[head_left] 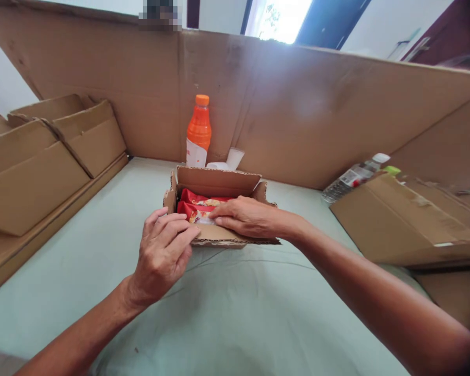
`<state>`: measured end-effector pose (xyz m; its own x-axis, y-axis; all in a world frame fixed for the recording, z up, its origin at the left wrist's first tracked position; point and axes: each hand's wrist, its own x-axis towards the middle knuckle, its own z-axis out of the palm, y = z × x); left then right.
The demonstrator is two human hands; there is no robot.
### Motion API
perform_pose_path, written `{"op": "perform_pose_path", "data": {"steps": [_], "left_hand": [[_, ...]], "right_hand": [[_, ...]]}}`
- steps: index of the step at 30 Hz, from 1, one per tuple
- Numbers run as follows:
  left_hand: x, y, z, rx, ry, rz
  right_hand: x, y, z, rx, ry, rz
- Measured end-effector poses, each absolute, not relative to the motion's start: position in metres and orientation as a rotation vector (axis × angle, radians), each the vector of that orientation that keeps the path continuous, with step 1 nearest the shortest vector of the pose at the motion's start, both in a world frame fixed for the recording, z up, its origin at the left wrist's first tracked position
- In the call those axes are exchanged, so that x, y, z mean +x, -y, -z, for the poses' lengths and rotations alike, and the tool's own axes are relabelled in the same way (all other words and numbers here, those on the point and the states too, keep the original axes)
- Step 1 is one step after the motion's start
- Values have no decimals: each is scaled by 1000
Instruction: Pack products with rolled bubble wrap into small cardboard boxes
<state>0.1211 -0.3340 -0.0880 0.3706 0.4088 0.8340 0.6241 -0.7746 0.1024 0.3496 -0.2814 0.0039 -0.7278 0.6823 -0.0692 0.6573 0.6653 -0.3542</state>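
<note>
A small open cardboard box (215, 183) sits on the pale green cloth (227, 313) in front of me. Red snack packets (198, 204) lie inside it. My right hand (245, 216) rests flat over the packets and the box's near edge, fingers stretched out and pressing down. My left hand (164, 250) is at the box's near left corner, fingers curled against the near flap (219, 237); what it pinches, if anything, is hidden.
An orange drink bottle (198, 130) stands behind the box by a white paper roll (229, 159). A tall cardboard wall (297, 104) runs across the back. Folded cardboard boxes (43, 156) sit left. A clear water bottle (352, 177) and flat cardboard (407, 219) lie right.
</note>
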Motion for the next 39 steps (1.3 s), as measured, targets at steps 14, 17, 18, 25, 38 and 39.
{"op": "perform_pose_path", "data": {"steps": [14, 17, 18, 25, 38, 39], "left_hand": [[90, 325, 147, -2535, 2109, 2061], [116, 317, 143, -2546, 2124, 2193], [127, 318, 141, -2533, 2125, 2217], [186, 362, 143, -2971, 1787, 2155], [57, 396, 161, -2098, 2197, 2207], [56, 394, 164, -2069, 2205, 2234]], "right_hand": [[410, 358, 109, -1577, 1739, -598], [394, 345, 118, -1567, 1678, -643], [396, 346, 117, -1578, 1638, -640], [452, 417, 120, -1673, 1279, -453], [300, 280, 142, -1078, 1770, -803], [289, 269, 149, -1111, 1806, -737]]}}
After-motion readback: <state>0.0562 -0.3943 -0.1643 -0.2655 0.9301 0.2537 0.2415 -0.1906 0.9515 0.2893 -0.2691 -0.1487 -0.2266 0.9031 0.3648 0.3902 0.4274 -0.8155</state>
